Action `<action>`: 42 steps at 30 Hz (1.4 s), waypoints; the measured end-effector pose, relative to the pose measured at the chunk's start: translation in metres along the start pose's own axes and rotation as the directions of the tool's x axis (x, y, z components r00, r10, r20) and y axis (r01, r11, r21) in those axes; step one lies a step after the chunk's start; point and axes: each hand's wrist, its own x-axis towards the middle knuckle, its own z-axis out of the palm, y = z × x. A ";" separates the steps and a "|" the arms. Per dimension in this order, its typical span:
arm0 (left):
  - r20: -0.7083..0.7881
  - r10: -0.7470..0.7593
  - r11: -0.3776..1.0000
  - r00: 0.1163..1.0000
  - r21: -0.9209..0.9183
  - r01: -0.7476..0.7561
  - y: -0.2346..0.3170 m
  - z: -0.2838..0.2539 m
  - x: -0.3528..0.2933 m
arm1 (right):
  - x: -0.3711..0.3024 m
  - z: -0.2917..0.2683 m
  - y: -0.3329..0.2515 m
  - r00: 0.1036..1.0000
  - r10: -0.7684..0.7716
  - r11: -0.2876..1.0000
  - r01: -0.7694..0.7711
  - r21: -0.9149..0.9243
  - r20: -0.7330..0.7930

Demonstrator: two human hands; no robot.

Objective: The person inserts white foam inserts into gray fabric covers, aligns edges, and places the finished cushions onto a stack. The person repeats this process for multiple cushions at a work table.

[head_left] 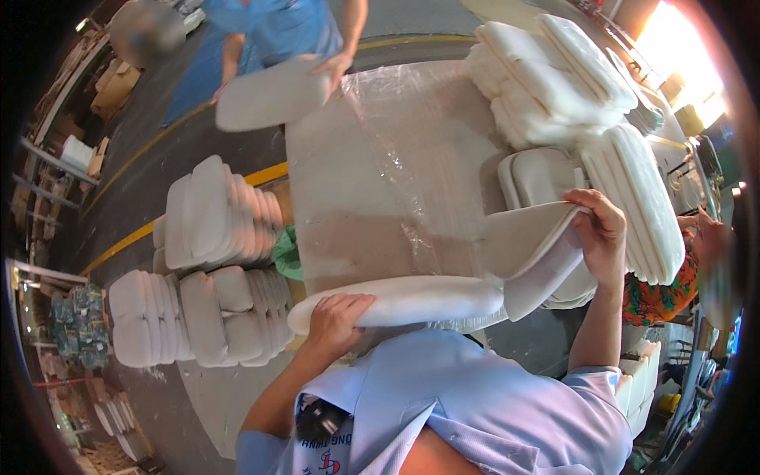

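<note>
Forearm upright, the right hand pinched the bent pale panel by its edge, while the left hand curled closed over the white cushion.

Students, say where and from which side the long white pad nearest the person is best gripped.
The white pad is probably best gripped on its near long edge, toward the left end, coming from the near side. It lies crosswise before the person, so that edge is closest, and the left hand rests there; its right end looks crowded by the bent panel in the right hand.
</note>
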 end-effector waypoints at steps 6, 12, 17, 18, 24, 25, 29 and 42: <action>0.141 0.028 0.999 0.990 -0.048 -0.022 0.004 -0.001 -0.015 | 0.006 0.004 -0.013 1.000 -0.012 0.998 0.011 -0.057 -0.016; 0.389 -0.015 0.774 0.921 -0.579 0.257 -0.001 -0.011 0.034 | 0.014 0.012 -0.023 0.993 -0.114 0.992 0.115 -0.047 0.035; 0.474 0.023 0.576 0.880 -0.726 0.376 0.041 0.047 0.093 | 0.028 0.016 -0.041 0.978 -0.203 0.978 0.205 -0.040 0.050; 0.432 -0.022 0.470 0.902 -0.792 0.390 0.054 0.055 0.107 | 0.028 0.013 -0.042 0.980 -0.196 0.980 0.197 -0.032 0.028; 0.215 -0.110 -0.029 0.970 -0.977 0.213 0.071 0.046 0.158 | 0.012 -0.015 -0.028 0.982 -0.108 0.994 0.112 0.015 -0.152; 0.198 -0.122 -0.051 0.973 -0.980 0.193 0.070 0.043 0.161 | 0.007 -0.017 -0.022 0.981 -0.070 0.996 0.080 0.049 -0.180; 0.044 -0.088 -0.040 0.995 -0.998 0.040 0.073 0.039 0.164 | -0.005 -0.022 0.000 0.972 -0.016 0.991 0.045 0.122 -0.234; 0.222 0.281 -0.671 0.934 -0.651 0.356 0.091 0.041 0.138 | -0.014 -0.021 0.029 0.980 0.124 0.972 -0.088 0.219 -0.157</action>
